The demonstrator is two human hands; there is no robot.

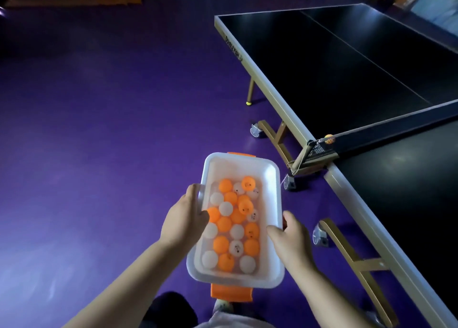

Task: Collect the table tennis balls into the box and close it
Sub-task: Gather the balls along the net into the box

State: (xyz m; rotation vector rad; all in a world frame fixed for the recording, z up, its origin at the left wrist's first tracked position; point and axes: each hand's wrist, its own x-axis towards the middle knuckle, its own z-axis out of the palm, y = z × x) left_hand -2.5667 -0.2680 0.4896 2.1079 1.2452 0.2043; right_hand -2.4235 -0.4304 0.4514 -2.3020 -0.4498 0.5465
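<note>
I hold a white plastic box (271, 179) with orange end clips above the purple floor, its top uncovered. Several orange and white table tennis balls (233, 224) lie inside it. My left hand (184, 219) grips the box's left rim, fingers curled over the edge. My right hand (290, 238) grips the right rim, thumb on top. One orange ball (329, 139) sits on the table tennis table beside the net post. No lid is in view.
The dark table tennis table (347, 62) fills the right side, with its net (386, 126), net clamp (312, 157), gold legs and castors (319, 236). Purple floor (99, 129) stretches to the left. Banners line the far wall.
</note>
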